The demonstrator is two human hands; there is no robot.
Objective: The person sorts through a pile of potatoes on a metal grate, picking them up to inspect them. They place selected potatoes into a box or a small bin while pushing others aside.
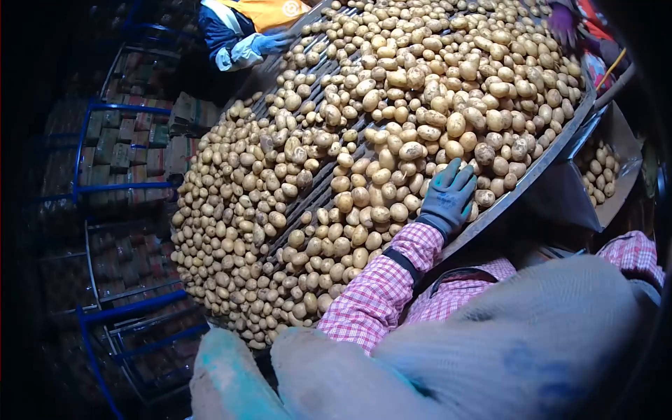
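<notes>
Many yellow-brown potatoes (385,126) cover a slatted metal surface. My left hand (448,199), in a grey-blue glove, lies on the potatoes near the metal rim with its fingers slightly apart and not wrapped round any of them. Very close to the camera, my right hand (504,336) fills the lower part of the view, large and blurred. Its gloved fingers point left with gaps between them, and no held object shows. Pink checked sleeves cover both my arms.
The metal rim (521,185) curves along the right. Beyond it stands an open box (623,192) with potatoes inside. A co-worker's blue-gloved hand (271,43) is at top left, another person's purple-gloved hand (562,25) at top right. Blue-framed racks (126,187) hold stacked boxes at left.
</notes>
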